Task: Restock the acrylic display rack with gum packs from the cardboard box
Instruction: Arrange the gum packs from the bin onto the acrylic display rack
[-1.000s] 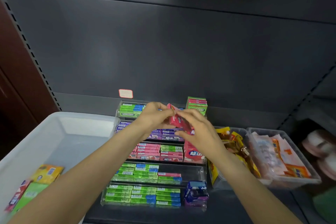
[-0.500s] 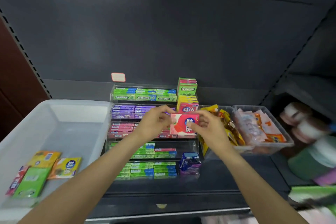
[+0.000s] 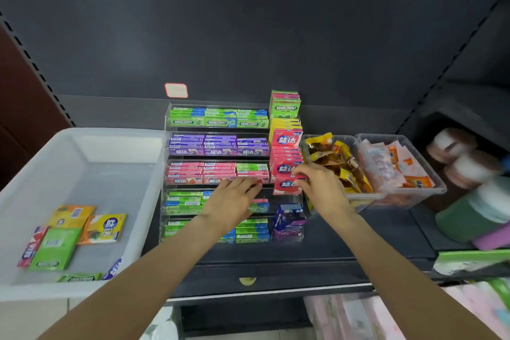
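Pink gum pack (image 3: 287, 184) upright, face outward, pinched by right hand (image 3: 321, 188).

The clear acrylic rack (image 3: 165, 146) is showing colour bands: green-and-blue packs (image 3: 218, 117) topmost, purple packs (image 3: 218, 145) beneath, then pink packs (image 3: 201, 172). Left of the rack, a white bin (image 3: 82, 146) is holding green (image 3: 52, 248), orange (image 3: 70, 215) and yellow packs (image 3: 106, 228). Right of it, yellow-brown wrappers (image 3: 339, 163) are filling a clear tub.
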